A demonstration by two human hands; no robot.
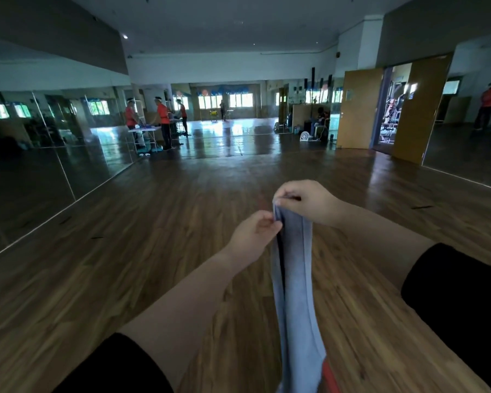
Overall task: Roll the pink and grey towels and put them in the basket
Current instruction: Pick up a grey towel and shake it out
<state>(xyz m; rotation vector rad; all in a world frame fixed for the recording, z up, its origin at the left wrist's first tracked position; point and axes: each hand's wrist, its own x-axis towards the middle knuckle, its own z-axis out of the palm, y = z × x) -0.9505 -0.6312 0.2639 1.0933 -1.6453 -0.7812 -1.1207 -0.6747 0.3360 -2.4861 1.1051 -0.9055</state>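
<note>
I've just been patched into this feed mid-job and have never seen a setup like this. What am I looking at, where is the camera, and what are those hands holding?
There is no machine here. A person is working with two bare hands. The single picture comes from a wide-angle camera worn on their head, looking forward and down.

The left hand and the right hand each pinch the top edge of a grey towel. It hangs down in a long narrow fold and is not yet rolled.

No work surface shows under the hands, only the wooden floor. A reddish edge peeks out by the towel's lower end; I cannot tell what it is. No basket is in view.

Far off, people in orange shirts stand at a table.
</note>
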